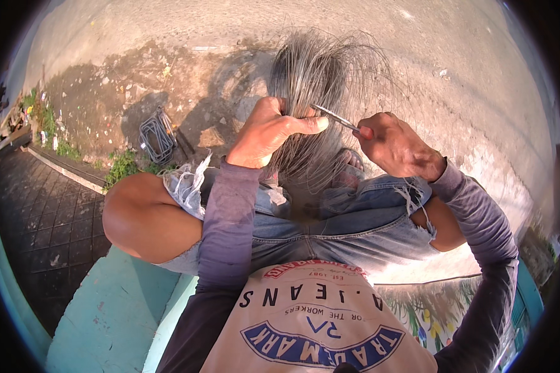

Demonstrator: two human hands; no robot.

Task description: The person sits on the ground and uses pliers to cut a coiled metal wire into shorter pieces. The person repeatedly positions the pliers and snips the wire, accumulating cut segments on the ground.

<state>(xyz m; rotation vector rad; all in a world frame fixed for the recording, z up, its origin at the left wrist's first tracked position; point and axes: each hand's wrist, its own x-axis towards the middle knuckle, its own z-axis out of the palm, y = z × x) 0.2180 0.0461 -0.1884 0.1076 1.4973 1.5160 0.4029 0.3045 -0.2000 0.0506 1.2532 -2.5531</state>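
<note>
A thick bundle of long, thin grey-brown strands [308, 71] stands between my feet, its ends fanning out at the top and bending to the right. Whether the strands are plant ribs or wire I cannot tell. My left hand [262, 133] is closed on the bundle's near side, thumb stretched across it to the right. In my closed right hand [397, 146] is a knife [336, 117], its narrow blade pointing up and left across the strands, near my left thumb. My left fingers are partly hidden by the strands.
On the dirt ground at left lies a coil of grey cord or tubing [157, 138] beside green weeds [123, 168]. My sandalled foot [350, 163] shows behind the strands. I sit on a turquoise ledge [109, 308]; dark paving [46, 230] is at left.
</note>
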